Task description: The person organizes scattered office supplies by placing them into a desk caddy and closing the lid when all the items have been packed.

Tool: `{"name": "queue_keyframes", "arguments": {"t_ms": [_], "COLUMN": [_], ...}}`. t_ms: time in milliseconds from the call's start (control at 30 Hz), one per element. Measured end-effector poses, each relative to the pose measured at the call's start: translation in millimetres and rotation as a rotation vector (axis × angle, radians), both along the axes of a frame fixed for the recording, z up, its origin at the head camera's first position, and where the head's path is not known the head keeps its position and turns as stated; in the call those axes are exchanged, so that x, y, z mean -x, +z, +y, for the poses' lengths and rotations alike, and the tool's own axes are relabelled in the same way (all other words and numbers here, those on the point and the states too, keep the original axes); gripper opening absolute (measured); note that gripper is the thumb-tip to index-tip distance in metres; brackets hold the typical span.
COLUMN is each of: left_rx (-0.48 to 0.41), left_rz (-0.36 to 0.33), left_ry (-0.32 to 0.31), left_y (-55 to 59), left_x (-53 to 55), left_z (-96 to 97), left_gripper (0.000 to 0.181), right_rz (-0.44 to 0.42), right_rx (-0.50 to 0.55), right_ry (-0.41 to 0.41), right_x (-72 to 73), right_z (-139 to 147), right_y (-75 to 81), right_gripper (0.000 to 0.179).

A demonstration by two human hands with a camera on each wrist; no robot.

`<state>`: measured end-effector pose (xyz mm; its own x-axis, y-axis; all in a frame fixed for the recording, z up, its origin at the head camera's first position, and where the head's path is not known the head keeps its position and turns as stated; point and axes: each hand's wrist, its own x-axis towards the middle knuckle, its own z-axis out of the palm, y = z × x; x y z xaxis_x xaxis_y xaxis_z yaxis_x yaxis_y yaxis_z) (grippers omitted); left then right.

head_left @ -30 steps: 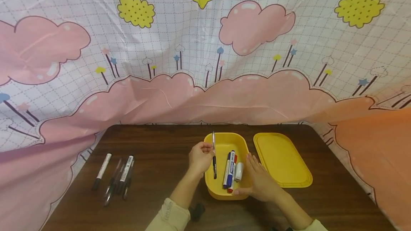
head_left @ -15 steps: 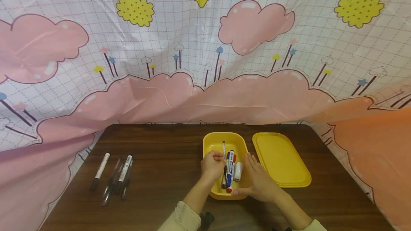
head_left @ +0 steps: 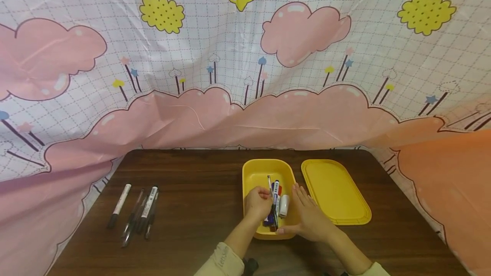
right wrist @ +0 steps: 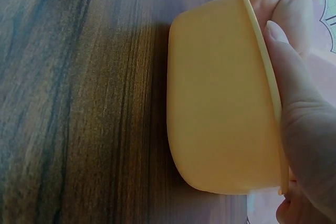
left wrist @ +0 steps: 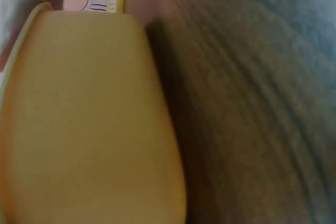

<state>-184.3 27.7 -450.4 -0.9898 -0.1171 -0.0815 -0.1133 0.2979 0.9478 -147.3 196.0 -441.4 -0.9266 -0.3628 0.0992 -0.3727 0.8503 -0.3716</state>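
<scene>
My left hand [head_left: 258, 203] pinches a slim pen [head_left: 269, 181], clear at its far end and dark toward the near end. It is inside the yellow box [head_left: 251, 168], with the pen over the markers there. Beneath and beside the pen lie a blue-and-white marker [head_left: 277, 185] and a partly covered red one [head_left: 280, 190]. Next to them is a short white rounded item [head_left: 284, 205]. My right hand [head_left: 312, 218] rests on the box's right rim with straight fingers, its thumb across the near corner. In the right wrist view, that thumb [right wrist: 289, 69] touches the rim.
A flat yellow lid [head_left: 337, 191] lies right of the box. On the table's left side are a white marker [head_left: 122, 201] with a black cap, another white marker [head_left: 150, 201], and several clear pens [head_left: 134, 214]. A patterned cloth [head_left: 245, 118] hangs behind the dark wooden table [head_left: 192, 182].
My left hand has moved right and toward me, bringing the pen from the box's left rim to over the markers; the pen has tilted. My right hand stays at the rim.
</scene>
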Motion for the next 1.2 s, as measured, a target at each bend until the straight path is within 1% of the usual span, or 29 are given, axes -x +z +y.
{"name": "queue_keyframes", "arguments": {"t_ms": [133, 233, 433, 633, 767, 900, 1000, 1200], "left_rx": [0.02, 0.041, 0.058, 0.031, 0.0, -0.043, -0.058, -0.097], "left_rz": [-0.027, -0.025, -0.015, -0.036, -0.014, 0.02, 0.046, 0.065], "left_ry": [0.005, 0.012, 0.0, -0.016, -0.02, -0.016, -0.006, -0.005], "left_y": [-3.4, -4.9, -5.4, -6.1, -5.6, 0.4, 8.3, 25.2], "left_x": [-1.9, -2.0, -2.9, -1.3, -0.3, 2.3, 4.6, 6.5], "left_z": [1.5, 1.9, 1.2, 0.6, -1.0, -3.8, -7.3, -18.2], "left_gripper": [0.01, 0.011, 0.012, 0.011, 0.012, 0.01, 0.009, 0.01], "right_rz": [-0.007, -0.008, -0.004, -0.013, -0.018, -0.012, -0.008, -0.019], "right_rx": [-0.002, -0.003, -0.002, -0.001, 0.002, -0.007, -0.012, -0.008], "right_ry": [0.002, 0.007, 0.007, 0.0, -0.001, -0.001, -0.005, -0.013], "right_x": [0.0, 0.3, 0.7, 1.0, 1.3, 1.7, 1.5, 1.5], "right_z": [-0.8, -1.4, -1.7, -1.8, -1.7, -1.0, -0.3, -1.1], "right_y": [-0.3, -0.2, -0.3, -1.1, -2.4, -2.5, -1.4, 0.1], "right_gripper": [0.127, 0.126, 0.126, 0.126, 0.127, 0.128, 0.128, 0.128]}}
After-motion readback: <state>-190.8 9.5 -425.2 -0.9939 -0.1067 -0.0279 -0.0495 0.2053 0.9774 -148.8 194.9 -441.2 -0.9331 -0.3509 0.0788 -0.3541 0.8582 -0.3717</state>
